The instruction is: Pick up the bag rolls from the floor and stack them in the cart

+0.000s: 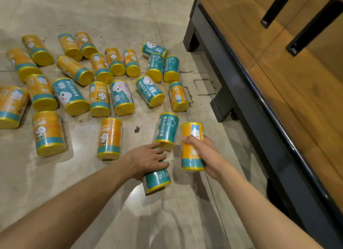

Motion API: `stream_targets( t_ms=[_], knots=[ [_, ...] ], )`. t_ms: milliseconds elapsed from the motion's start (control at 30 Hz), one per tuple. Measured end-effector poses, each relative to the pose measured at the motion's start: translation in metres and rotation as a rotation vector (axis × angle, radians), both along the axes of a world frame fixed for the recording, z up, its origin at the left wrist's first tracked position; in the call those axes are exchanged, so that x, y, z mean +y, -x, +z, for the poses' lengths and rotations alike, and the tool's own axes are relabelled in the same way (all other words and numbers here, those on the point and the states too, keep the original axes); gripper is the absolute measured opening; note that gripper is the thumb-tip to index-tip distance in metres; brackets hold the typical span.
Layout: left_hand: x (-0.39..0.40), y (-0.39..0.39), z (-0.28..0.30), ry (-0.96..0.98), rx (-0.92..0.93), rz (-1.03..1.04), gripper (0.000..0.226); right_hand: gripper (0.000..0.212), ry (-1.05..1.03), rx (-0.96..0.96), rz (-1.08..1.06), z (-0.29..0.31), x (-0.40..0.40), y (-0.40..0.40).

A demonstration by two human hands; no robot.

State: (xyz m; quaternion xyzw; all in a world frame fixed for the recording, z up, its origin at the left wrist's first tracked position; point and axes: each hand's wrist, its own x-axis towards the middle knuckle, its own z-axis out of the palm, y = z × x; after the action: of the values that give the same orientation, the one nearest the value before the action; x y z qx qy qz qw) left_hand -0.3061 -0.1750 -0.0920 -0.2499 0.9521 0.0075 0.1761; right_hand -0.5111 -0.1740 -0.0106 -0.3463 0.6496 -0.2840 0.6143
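A: Head view. What do my hands hold?

B: Your right hand (202, 152) grips an orange-labelled bag roll (192, 146), fingers curled round its middle, the roll upright in the fist and lifted clear of the tiled floor (111, 202). Your left hand (148, 160) lies over a teal-labelled bag roll (157, 180); the fingers wrap its upper part, and its yellow end faces the camera. Whether that roll is off the floor I cannot tell.

A: And just beyond the left fingertips?

B: A second teal roll (167, 130) lies on the floor, its near end touching or almost touching your left fingers. To its left lies an orange roll with a cartoon figure (110, 137), apart from both hands.

A: Where are the remaining rolls?

B: Scattered on the floor ahead and to the left, more than twenty, all lying on their sides. Most are orange-labelled; several are teal, among them a large teal roll marked "80" (69, 96) and a cluster of three teal rolls (161, 63) near the far right of the group. All have yellow ends.

A: And on my right?

B: A wooden-panelled unit with a dark metal frame (259, 100) and black bar handles (313, 27). It stands beside the rolls; I cannot tell if it is the cart.
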Motion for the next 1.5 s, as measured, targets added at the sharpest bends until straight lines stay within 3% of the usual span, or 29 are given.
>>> stream_targets(
  t_ms=[133,267,467,533,667,800,900,1200,1333,1500],
  knots=[
    [0.007,-0.006,-0.003,-0.064,0.067,0.175,0.088,0.043,0.007,0.008,-0.002,0.003,0.003,0.003],
    [0.014,-0.017,0.014,-0.201,0.173,0.538,0.086,0.042,0.018,0.010,0.000,0.009,0.003,0.002],
    [0.019,-0.041,0.071,-0.486,0.853,1.164,0.087,0.044,0.089,-0.009,0.016,0.035,0.000,-0.015],
    [0.022,-0.047,0.101,-0.533,1.118,1.272,0.094,0.044,0.118,-0.046,0.013,0.054,-0.001,-0.024],
    [0.029,-0.059,0.184,-0.621,1.465,1.374,0.076,0.031,0.159,-0.110,0.054,0.114,0.004,-0.041],
    [0.039,-0.069,0.313,-0.551,1.648,1.431,0.083,0.050,0.181,-0.142,0.069,0.222,0.009,-0.058],
    [0.052,-0.070,0.429,-0.583,1.761,1.426,0.080,0.063,0.251,-0.168,0.114,0.338,0.015,-0.066],
    [0.118,-0.058,0.801,-0.670,1.829,1.346,0.070,0.038,0.410,-0.212,0.148,0.721,0.063,-0.044],
    [0.143,-0.051,0.919,-0.626,1.852,1.291,0.068,0.033,0.449,-0.266,0.146,0.841,0.084,-0.040],
    [0.152,-0.041,1.003,-0.577,1.908,1.263,0.064,0.031,0.489,-0.350,0.175,0.928,0.095,-0.037]
  ],
)
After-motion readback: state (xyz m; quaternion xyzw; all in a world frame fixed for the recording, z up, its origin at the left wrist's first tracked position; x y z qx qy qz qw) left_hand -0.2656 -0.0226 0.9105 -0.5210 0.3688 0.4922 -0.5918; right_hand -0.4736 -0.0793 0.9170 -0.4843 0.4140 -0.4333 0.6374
